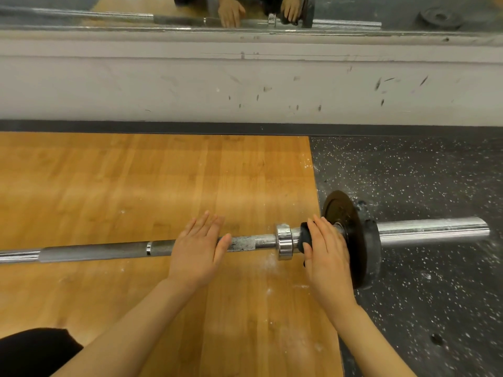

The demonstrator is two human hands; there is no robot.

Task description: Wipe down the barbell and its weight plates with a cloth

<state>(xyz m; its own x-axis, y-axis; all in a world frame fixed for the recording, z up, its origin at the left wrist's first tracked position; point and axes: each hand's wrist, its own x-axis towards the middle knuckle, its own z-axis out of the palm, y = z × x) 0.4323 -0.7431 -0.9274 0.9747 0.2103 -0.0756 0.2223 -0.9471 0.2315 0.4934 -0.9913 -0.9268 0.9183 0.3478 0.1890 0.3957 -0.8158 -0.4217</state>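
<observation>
A steel barbell [109, 250] lies across the floor from left to right, with white chalk marks near its collar [284, 242]. One black weight plate [353, 240] sits on the right sleeve [432, 228]. My left hand [197, 251] rests flat on the shaft, fingers straight and apart, just left of the collar. My right hand [325, 254] presses a dark cloth [306, 238] around the sleeve between the collar and the plate. Most of the cloth is hidden under that hand.
The bar lies partly on a wooden platform [136, 186] and partly on black speckled rubber flooring [422, 172]. A scuffed white wall base [245, 83] runs behind, with a mirror [81, 12] above it. White chalk dust lies on the floor under the collar. My dark-clothed knee [35, 349] shows at the bottom left.
</observation>
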